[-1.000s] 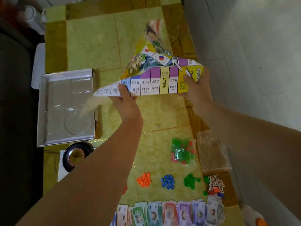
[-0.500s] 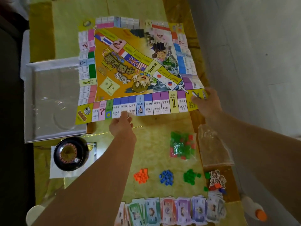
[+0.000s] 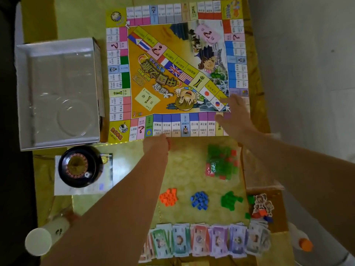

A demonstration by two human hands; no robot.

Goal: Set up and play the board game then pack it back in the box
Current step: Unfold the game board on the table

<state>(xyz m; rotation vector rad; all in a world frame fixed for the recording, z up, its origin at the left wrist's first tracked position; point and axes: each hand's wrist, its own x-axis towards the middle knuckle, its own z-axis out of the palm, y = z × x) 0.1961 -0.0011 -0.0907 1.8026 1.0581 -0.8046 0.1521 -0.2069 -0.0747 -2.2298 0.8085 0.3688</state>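
The colourful game board [image 3: 172,73] lies unfolded and flat on the yellow table [image 3: 76,20], its print upside down to me. My left hand [image 3: 156,145] is at the middle of the board's near edge, fingers curled and pinching that edge. My right hand [image 3: 235,114] lies flat with spread fingers on the board's near right corner. The open grey box [image 3: 97,83] with a clear plastic insert sits just left of the board.
A black roulette wheel [image 3: 77,167] sits on paper below the box. Near me lie a bag of green and red pieces [image 3: 221,162], orange [image 3: 169,196], blue [image 3: 199,200] and green [image 3: 230,200] piles, character tokens [image 3: 263,205] and rows of paper money [image 3: 207,240]. A paper cup [image 3: 38,241] stands front left.
The board went from folded and lifted in both hands to spread flat on the table. My right hand let go of the corner and now presses on it.
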